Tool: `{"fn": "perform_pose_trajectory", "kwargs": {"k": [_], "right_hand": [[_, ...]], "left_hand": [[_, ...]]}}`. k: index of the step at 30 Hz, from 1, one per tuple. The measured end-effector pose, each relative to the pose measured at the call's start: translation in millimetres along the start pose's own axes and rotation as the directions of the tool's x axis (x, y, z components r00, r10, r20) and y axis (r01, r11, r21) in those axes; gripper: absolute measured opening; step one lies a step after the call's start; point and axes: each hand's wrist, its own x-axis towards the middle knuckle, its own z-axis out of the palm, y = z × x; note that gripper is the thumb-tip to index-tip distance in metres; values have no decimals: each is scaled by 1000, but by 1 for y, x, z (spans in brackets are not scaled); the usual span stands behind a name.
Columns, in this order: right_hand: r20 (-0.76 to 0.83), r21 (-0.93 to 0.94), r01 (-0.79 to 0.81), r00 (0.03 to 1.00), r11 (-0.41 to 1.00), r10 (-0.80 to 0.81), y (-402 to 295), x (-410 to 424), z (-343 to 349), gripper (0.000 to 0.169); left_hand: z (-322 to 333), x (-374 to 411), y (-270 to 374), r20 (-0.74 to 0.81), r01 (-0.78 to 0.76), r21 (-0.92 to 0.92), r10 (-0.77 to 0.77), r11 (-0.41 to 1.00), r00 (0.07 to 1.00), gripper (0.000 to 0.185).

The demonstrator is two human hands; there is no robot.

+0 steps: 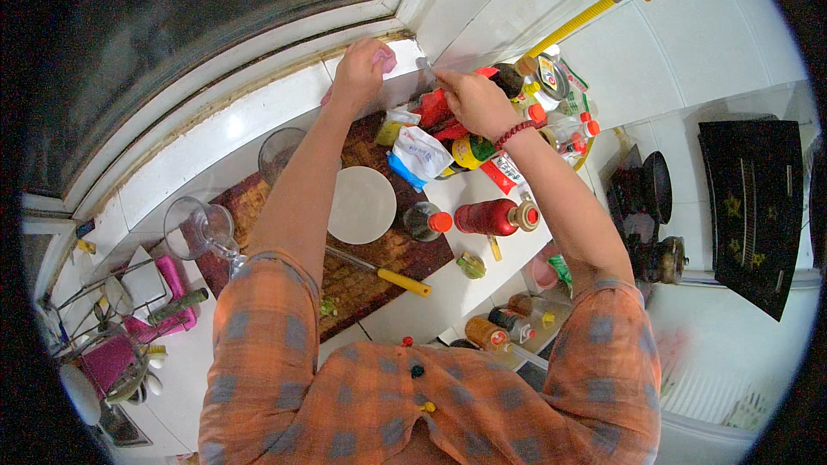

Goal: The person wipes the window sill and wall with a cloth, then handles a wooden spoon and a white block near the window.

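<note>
My left hand (362, 72) is closed around a pink cloth (384, 61) at the white tiled windowsill (258, 102), near the corner of the wall. Across from it, my right hand (477, 103) reaches to the same corner with its index finger stretched out. At that fingertip is a small greyish thing (424, 63); whether the hand grips it is unclear. Red packaging (434, 107) lies just under the right hand. Below both hands are a white and blue bag (420, 156) and a round whitish plate or lid (362, 205) on a brown cutting board (362, 284).
A knife with a yellow handle (404, 281) lies on the board. Nearby stand a red-capped jar (426, 221), a red vacuum flask (491, 217) and a glass pitcher (199, 227). Several bottles (575, 135) crowd the right corner beneath a yellow gas hose (572, 27). A dish rack (123, 310) is at left.
</note>
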Motion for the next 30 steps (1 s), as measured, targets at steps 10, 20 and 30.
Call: {"fn": "perform_pose_trajectory", "kwargs": {"k": [10, 20, 30], "right_hand": [[-157, -13, 134, 978, 991, -135, 10, 19, 11, 30], [-115, 59, 122, 987, 991, -115, 14, 26, 2, 30], [-103, 74, 118, 989, 990, -110, 7, 25, 3, 30]], "left_hand": [[3, 1, -2, 38, 72, -44, -70, 996, 997, 19], [4, 1, -1, -3, 31, -9, -31, 999, 999, 17], [2, -2, -1, 2, 49, -53, -49, 997, 999, 16]]}}
